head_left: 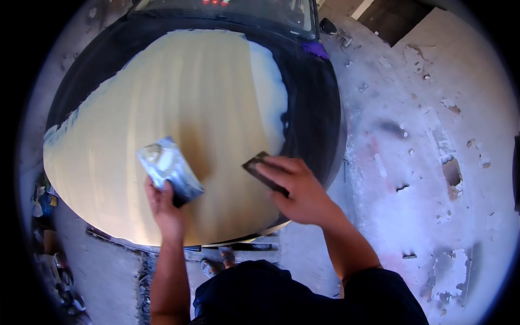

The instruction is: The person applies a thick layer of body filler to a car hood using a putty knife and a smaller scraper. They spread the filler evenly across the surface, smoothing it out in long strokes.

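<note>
A black car hood (309,108) lies before me, mostly coated in smooth, pale yellow body filler (206,86). My left hand (167,211) grips a flat metallic plate (172,169) with a smear of pale filler near its far corner. Its thumb presses on the near edge. In my right hand (295,187) is a dark, flat filler spreader (262,170), tilted over the right part of the yellow coat. Whether the spreader touches the surface I cannot tell. A whiter band (271,89) runs along the coat's right border.
The windshield (276,13) and a side mirror (327,25) are beyond the hood. A purple patch (315,50) sits at the hood's far right corner. Stained concrete floor (390,216) with scattered debris extends on the right. Clutter (59,271) lines the lower left. My feet (214,265) stand by the hood's front edge.
</note>
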### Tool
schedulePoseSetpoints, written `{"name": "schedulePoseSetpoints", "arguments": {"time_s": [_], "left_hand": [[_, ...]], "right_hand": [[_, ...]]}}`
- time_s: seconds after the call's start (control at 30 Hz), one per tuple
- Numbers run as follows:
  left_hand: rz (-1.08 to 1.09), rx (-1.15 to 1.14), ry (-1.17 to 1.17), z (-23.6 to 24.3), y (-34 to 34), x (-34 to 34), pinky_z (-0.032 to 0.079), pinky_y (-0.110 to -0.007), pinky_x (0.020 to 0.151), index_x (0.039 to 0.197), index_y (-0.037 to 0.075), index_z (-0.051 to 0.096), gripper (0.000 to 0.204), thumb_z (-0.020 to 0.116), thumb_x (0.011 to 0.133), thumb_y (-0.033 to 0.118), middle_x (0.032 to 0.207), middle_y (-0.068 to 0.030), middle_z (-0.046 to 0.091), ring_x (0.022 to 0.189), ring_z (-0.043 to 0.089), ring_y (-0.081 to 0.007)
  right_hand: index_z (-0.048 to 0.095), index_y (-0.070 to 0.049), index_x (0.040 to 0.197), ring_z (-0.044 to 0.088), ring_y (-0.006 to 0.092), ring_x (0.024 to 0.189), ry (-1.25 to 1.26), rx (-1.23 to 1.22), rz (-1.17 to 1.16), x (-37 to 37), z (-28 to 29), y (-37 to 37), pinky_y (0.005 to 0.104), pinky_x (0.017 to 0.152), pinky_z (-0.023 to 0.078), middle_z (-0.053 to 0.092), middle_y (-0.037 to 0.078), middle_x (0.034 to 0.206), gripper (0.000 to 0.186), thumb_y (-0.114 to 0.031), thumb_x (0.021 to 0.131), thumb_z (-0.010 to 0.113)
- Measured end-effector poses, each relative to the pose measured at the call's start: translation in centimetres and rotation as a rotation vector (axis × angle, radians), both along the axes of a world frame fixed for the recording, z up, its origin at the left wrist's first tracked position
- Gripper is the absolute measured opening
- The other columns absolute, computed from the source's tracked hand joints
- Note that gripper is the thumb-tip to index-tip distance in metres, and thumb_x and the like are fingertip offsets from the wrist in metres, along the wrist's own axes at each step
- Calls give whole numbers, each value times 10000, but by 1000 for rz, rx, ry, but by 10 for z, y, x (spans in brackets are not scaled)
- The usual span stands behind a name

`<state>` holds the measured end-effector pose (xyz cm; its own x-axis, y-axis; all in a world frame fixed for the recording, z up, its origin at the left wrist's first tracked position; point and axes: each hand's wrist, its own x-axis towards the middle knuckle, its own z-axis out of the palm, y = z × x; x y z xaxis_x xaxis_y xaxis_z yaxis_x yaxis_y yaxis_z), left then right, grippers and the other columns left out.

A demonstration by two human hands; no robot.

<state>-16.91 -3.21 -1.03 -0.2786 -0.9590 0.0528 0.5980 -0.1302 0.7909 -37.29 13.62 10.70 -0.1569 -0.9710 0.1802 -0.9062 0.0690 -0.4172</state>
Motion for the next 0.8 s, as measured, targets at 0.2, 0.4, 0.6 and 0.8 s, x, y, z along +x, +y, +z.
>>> {"name": "schedulePoseSetpoints", "arguments": {"time_s": [0.2, 0.4, 0.6, 0.8], "left_hand": [[-144, 86, 277, 33, 56, -46, 425, -336, 966, 1323, 29, 401, 373, 474, 957, 31, 1210, -94, 559, 1094, 540, -173], [-26, 59, 312, 47, 42, -44, 424, -342, 977, 1321, 19, 407, 381, 482, 947, 18, 1218, -109, 562, 1097, 551, -183], [107, -45, 276, 39, -5, -22, 402, -341, 995, 1341, 18, 386, 416, 489, 938, 26, 1222, -94, 553, 1099, 538, -185], [334, -45, 20, -10, -28, -5, 347, -370, 1030, 1395, 33, 315, 482, 478, 946, 96, 1305, -109, 465, 1186, 455, -210]], "right_hand": [[571, -54, 1283, 483, 357, 1221, -383, -379, 369, 32, -16, -19, 402, 983, 415, 461, 193, 1340, 492, -78, 801, 667], [593, -106, 1267, 490, 349, 1168, -130, -364, 414, 2, -28, -37, 436, 968, 414, 467, 161, 1325, 533, -52, 742, 670], [536, -153, 1323, 470, 370, 1169, 231, -178, 32, -85, -20, -104, 469, 991, 398, 448, 125, 1388, 565, -132, 767, 633], [497, -256, 1359, 347, 398, 1316, 171, 162, -531, -256, 17, -249, 587, 1050, 293, 386, 33, 1465, 527, -281, 834, 521]]}}
